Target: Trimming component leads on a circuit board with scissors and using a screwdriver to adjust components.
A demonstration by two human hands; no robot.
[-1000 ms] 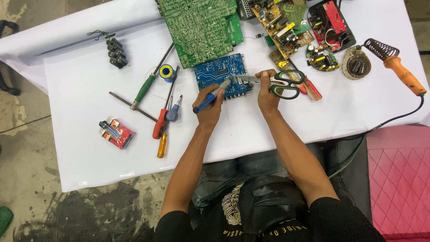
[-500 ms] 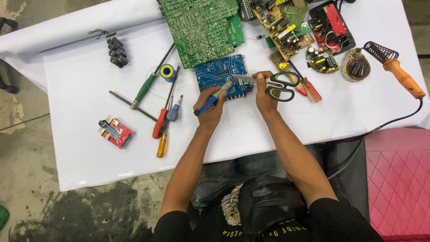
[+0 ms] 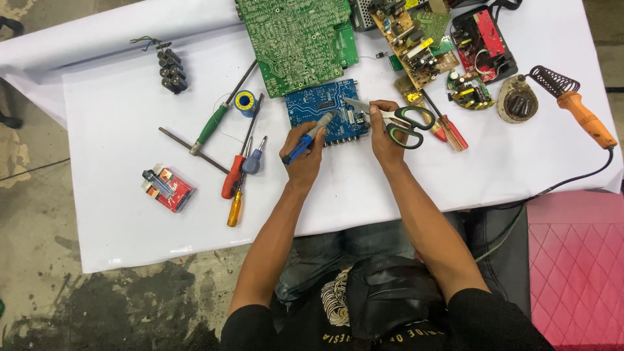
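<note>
Blue circuit board (image 3: 325, 109) lying flat on the white worktop (image 3: 117, 195), directly beyond both sets of fingers, long axis running left to right, touching the lower edge of the large green board (image 3: 296, 39) past it. Going left to right: screwdrivers (image 3: 237, 172) resting well to the left of the left hand, apart from it. Left hand (image 3: 302, 156) curling its fingers (image 3: 305, 138) tight round a blue-and-grey pen-shaped tool (image 3: 309, 135), tip slanting up and right onto the board's near middle. Right hand (image 3: 385, 133) sitting at the board's right end, slightly nearer that edge than the left hand is, fingers closing on the blades of green-handled scissors (image 3: 400, 120), points aiming left over the board's corner, handles trailing right. Further right of those fingers, a red-handled screwdriver (image 3: 448, 130), then an orange soldering iron (image 3: 582, 114) lying well apart.
</note>
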